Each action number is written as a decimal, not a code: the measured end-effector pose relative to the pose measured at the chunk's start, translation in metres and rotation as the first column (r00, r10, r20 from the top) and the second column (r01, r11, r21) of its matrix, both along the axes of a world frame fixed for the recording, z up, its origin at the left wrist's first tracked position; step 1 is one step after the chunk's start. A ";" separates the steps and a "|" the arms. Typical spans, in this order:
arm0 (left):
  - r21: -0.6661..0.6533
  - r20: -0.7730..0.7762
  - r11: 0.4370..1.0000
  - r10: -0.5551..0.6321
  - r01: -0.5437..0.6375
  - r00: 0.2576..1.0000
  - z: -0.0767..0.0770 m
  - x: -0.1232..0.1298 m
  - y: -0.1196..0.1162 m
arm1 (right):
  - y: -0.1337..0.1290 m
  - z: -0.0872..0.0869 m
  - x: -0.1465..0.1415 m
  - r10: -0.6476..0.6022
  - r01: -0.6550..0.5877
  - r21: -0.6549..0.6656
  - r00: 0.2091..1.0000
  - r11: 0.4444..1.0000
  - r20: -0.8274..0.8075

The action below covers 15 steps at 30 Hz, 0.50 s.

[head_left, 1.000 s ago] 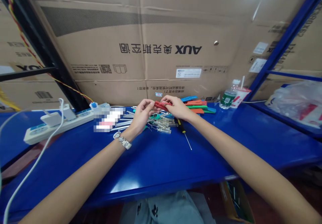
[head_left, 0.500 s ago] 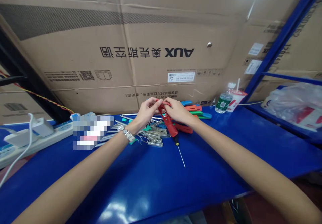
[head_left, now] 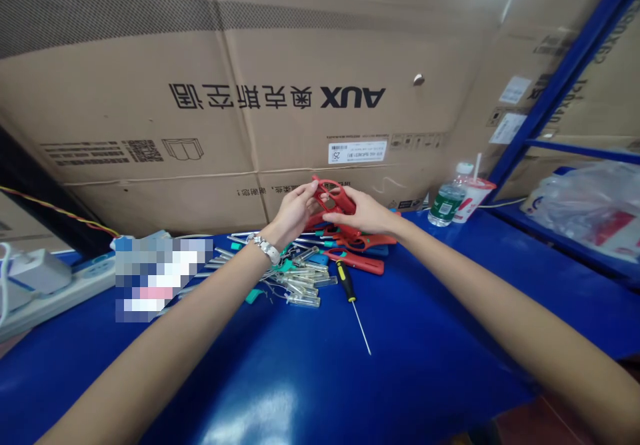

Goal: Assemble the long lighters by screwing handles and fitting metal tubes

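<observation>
A red plastic lighter casing with a loop at one end is held above the pile. My left hand pinches the loop end between thumb and fingers. Around the casing's broader part, the fingers of my right hand are closed. More red casings lie beneath my hands, partly hidden by them. A black and yellow screwdriver rests on the blue tabletop, its shaft pointing towards me. Clear plastic tubes with thin wires and small green pieces are heaped below my left hand.
Metal rods lie left of the heap, beside a blurred-out patch. A white power strip with plugs stands at far left. To the right are a water bottle and a cup with a straw. A large cardboard box rises behind.
The red casing has been lifted and turned, with its broad end now in my right hand. The screwdriver, previously behind the casing, shows whole. The camera view has shifted slightly.
</observation>
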<state>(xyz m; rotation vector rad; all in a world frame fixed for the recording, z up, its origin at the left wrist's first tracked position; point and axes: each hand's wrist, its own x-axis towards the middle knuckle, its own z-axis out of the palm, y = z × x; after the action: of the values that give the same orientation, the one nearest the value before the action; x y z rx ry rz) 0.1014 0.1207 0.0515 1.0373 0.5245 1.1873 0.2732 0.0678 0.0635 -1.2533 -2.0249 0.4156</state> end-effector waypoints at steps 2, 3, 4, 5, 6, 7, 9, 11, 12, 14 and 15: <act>-0.011 0.027 1.000 0.015 -0.015 1.000 -0.002 0.004 0.004 | 0.004 -0.003 -0.002 -0.050 0.050 0.009 0.999 0.999 0.022; -0.006 0.029 1.000 0.015 -0.015 0.999 -0.003 0.005 0.006 | 0.005 -0.004 -0.002 -0.073 0.072 0.017 0.996 0.997 0.049; 0.004 0.013 1.000 0.012 -0.012 1.000 -0.005 0.003 0.009 | 0.007 -0.004 0.000 -0.092 0.090 0.021 0.992 0.996 0.087; 0.020 -0.027 1.000 0.017 -0.017 0.999 -0.008 -0.001 0.012 | 0.009 -0.004 0.003 -0.105 0.103 0.023 0.985 0.994 0.135; 0.055 -0.096 0.998 0.044 -0.039 0.994 -0.010 -0.007 0.016 | 0.011 -0.003 0.006 -0.115 0.113 0.024 0.974 0.993 0.194; 0.104 -0.186 0.993 0.081 -0.063 0.979 -0.013 -0.016 0.021 | 0.014 -0.003 0.011 -0.131 0.128 0.027 0.957 0.991 0.260; 0.334 -0.389 0.932 0.274 -0.143 0.879 -0.020 -0.035 0.030 | 0.019 -0.001 0.019 -0.187 0.177 0.062 0.898 0.982 0.399; 0.543 -0.527 0.838 0.384 -0.047 0.759 -0.026 -0.055 0.037 | 0.026 0.001 0.026 -0.232 0.212 0.099 0.825 0.972 0.515; 0.579 -0.574 0.814 0.372 0.040 0.729 -0.029 -0.062 0.039 | 0.028 0.001 0.028 -0.243 0.218 0.111 0.796 0.970 0.555; 0.597 -0.636 0.785 0.338 0.166 0.693 -0.032 -0.071 0.043 | 0.033 0.001 0.029 -0.249 0.218 0.125 0.761 0.968 0.599; 0.592 -0.658 0.779 0.321 0.205 0.682 -0.033 -0.073 0.044 | 0.035 0.000 0.028 -0.254 0.217 0.135 0.755 0.967 0.605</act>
<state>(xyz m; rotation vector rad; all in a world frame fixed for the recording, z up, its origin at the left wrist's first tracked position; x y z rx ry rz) 0.0286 0.1650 0.0186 2.1594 0.8137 0.9697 0.3012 0.1027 0.0635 -1.7494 -2.3302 -0.2191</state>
